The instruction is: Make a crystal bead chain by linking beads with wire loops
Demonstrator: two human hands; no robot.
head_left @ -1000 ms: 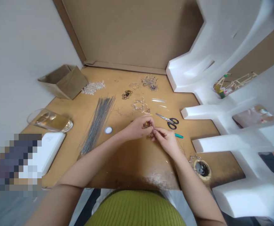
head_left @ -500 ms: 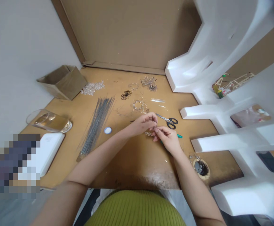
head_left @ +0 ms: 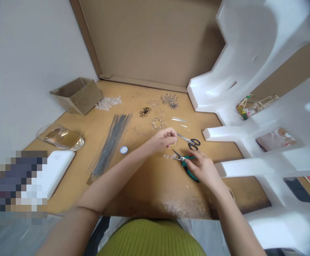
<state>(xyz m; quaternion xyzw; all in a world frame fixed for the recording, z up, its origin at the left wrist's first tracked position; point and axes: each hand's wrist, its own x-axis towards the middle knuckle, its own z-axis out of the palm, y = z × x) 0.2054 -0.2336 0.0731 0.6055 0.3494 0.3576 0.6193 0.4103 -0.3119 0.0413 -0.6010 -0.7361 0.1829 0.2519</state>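
Note:
My left hand (head_left: 165, 139) is closed, fingertips pinched around something small; a thin wire-like glint and a yellowish spot show beneath them. A short string of clear beads (head_left: 169, 156) is just below this hand; whether it hangs from the fingers or lies on the table I cannot tell. My right hand (head_left: 203, 167) is over the green-handled pliers (head_left: 190, 173), thumb and fingers apart about the handles. The pliers' jaws are spread and point left toward the beads. Black-handled scissors (head_left: 190, 141) lie just beyond the right hand.
Behind the hands lie a bead ring (head_left: 158, 123), black rings (head_left: 145, 112), a wire tangle (head_left: 170, 100) and clear beads (head_left: 109, 103). Leftward are a wire bundle (head_left: 111, 145), a round lid (head_left: 123, 150), a glass of liquid (head_left: 61, 137) and a cardboard box (head_left: 77, 96). White foam (head_left: 221, 133) borders the right.
My right hand has left my left hand's fingertips and moved right and down to the pliers, which now show more fully. My left hand stays pinched in nearly the same place.

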